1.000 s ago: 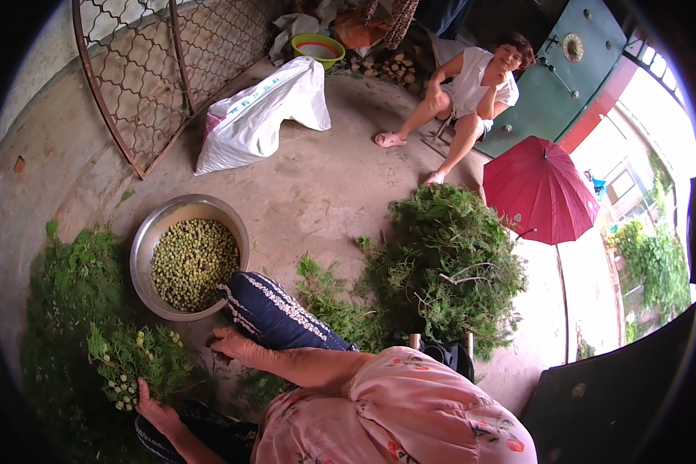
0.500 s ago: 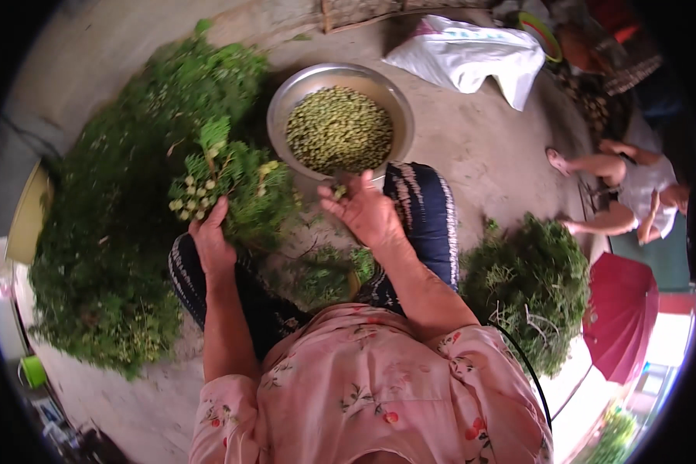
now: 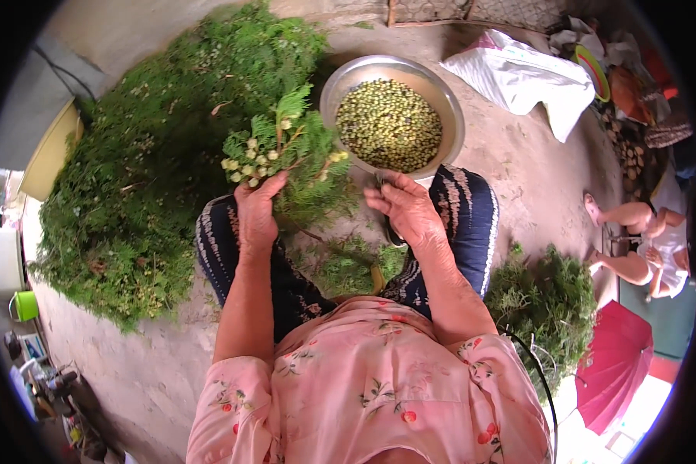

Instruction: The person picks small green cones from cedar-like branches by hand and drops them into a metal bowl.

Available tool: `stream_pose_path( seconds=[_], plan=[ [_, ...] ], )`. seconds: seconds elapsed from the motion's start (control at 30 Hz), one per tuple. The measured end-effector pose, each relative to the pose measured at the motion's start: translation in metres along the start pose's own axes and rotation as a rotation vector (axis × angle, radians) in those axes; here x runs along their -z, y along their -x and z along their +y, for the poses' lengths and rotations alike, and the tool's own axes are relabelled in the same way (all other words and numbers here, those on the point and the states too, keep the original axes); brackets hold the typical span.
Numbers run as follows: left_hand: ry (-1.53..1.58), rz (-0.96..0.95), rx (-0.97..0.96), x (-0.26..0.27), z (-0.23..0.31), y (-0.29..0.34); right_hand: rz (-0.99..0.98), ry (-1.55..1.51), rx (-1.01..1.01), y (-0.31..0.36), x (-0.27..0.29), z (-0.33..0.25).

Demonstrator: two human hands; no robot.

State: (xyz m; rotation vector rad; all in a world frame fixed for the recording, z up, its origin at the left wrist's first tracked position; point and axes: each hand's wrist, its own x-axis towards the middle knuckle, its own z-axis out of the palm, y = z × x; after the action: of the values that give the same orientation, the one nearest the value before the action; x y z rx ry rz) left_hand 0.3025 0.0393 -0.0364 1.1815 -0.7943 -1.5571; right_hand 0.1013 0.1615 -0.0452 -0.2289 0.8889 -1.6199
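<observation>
My left hand [image 3: 257,210] is closed around the stem of a leafy evergreen sprig [image 3: 311,147], which has a cluster of pale green cones [image 3: 249,164] at its left side. My right hand [image 3: 411,210] is just below the near rim of a wide metal bowl [image 3: 454,116], its fingers curled together. Something small and dark shows at the fingertips, too unclear to name. Many small green and brownish cones [image 3: 390,124] fill much of the bowl. Loose green clippings [image 3: 344,267] lie on the ground between my knees.
A large heap of evergreen branches [image 3: 139,170] spreads along my left, and a smaller heap [image 3: 545,309] lies at my right. Beyond the bowl is a white sack [image 3: 518,77]. A seated person [image 3: 661,247] and a red umbrella [image 3: 615,363] are farther right.
The whole view has shifted, so bowl, heaps and both hands appear farther right. My right hand's fingers have drawn closer together near the bowl's rim. My left hand still holds the sprig.
</observation>
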Motion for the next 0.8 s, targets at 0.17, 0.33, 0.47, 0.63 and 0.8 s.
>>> stream_pose_path(
  seconds=[0.17, 0.33, 0.47, 0.63, 0.8],
  plan=[
    [0.025, -0.097, 0.034, 0.005, 0.005, 0.001, 0.102, 0.156, 0.030, -0.006, -0.015, -0.024],
    [-0.025, -0.101, -0.012, 0.002, 0.008, 0.005, 0.057, -0.254, 0.198, -0.029, -0.011, -0.049],
    [-0.119, -0.096, -0.039, -0.005, 0.010, 0.013, 0.062, 0.149, 0.287, -0.016, -0.043, -0.021],
    [-0.272, -0.333, -0.063, -0.002, 0.004, 0.013, -0.057, 0.779, 0.309, -0.008, -0.087, 0.000],
    [-0.393, -0.427, -0.208, -0.004, 0.000, 0.016, -0.062, 1.111, 0.703, -0.028, -0.080, 0.030]
  ],
)
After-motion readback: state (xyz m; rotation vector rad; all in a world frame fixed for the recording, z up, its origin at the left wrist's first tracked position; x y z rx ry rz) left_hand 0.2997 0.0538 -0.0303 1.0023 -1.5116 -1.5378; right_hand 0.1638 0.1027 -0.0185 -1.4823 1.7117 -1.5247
